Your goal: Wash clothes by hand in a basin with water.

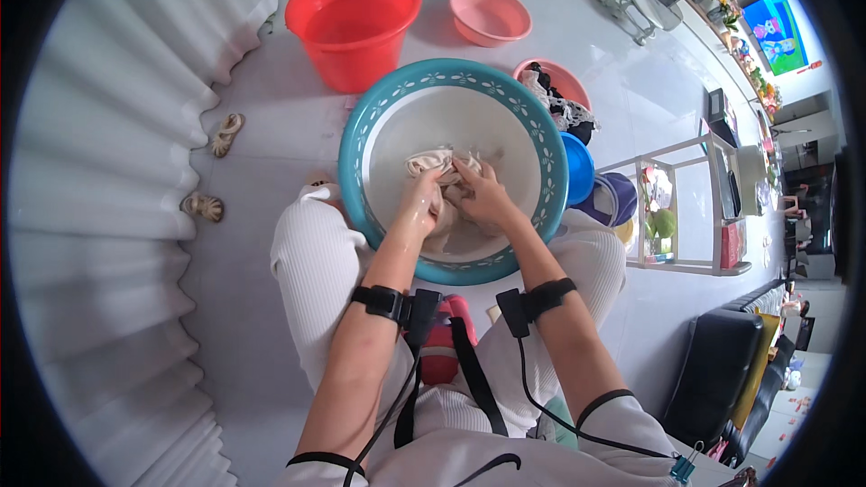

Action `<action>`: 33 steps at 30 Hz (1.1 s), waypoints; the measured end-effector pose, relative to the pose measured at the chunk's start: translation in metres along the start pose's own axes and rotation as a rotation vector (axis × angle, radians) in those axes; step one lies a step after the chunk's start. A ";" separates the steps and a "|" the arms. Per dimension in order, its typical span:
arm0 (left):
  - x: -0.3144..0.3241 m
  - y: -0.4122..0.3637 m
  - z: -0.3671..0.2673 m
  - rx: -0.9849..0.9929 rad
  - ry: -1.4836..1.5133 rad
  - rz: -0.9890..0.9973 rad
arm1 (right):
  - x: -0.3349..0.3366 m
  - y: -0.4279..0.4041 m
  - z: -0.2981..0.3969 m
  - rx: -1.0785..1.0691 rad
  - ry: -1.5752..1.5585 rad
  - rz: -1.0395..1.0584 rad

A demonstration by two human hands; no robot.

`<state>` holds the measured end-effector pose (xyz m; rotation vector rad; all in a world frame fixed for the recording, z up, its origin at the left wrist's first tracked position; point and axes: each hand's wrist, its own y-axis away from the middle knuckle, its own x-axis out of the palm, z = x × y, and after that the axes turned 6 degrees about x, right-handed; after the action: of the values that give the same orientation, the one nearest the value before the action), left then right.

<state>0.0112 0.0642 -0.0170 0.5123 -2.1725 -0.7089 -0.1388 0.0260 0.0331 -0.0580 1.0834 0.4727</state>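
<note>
A large teal plastic basin (452,71) with a white flower-pattern band stands between my knees, with cloudy water in it. My left hand (425,199) and my right hand (484,193) are close together inside it, both gripping a wet beige cloth (429,161). The cloth is bunched between the fingers, and part of it hangs down into the water below my hands. My fingertips are partly hidden in its folds. Black straps with small boxes and cables are on both forearms.
Ahead stand a red bucket (353,47) and a pink basin (490,13). Beyond the teal rim at right are a pink basin of laundry (561,91), a blue basin (576,169) and a metal-framed cart (717,216). White curtains (122,169) and sandals (227,135) are at left.
</note>
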 end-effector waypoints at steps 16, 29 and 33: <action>0.013 0.036 -0.005 -0.006 0.245 0.379 | -0.037 0.040 0.077 -0.201 -0.285 -0.133; 0.035 0.040 -0.020 -0.136 0.202 0.235 | -0.027 0.021 0.063 -0.221 -0.206 -0.239; 0.038 0.024 -0.021 0.231 -0.083 -0.036 | -0.049 0.014 0.042 -0.097 -0.362 -0.263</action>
<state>0.0008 0.0546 0.0308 0.6527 -2.3429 -0.5079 -0.1280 0.0331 0.0974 -0.1905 0.6852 0.2834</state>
